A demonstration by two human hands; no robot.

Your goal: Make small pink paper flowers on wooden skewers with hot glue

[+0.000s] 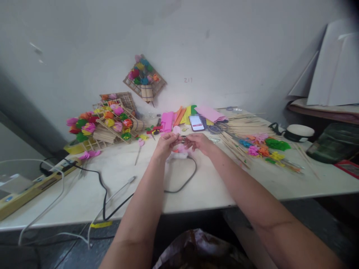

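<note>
My left hand (167, 144) is raised over the white table (213, 186), its fingers pinched on a small pale pink paper piece (176, 130). Close beside it, my right hand (199, 143) has its fingers closed on something thin that I cannot make out. The two hands almost meet at their fingertips. Under them lie a pink paper scrap (182, 148) and a looping black cable (185, 181). A phone (197, 123) rests just beyond the hands.
Coloured paper sheets (185, 116) and scissors (217, 129) lie at the back. Bamboo skewers (246, 130) and finished paper flowers (263, 147) spread to the right. Flower-filled stick frames (112, 121) crowd the left; another (144, 80) hangs on the wall. Cables (103, 190) cross the near left.
</note>
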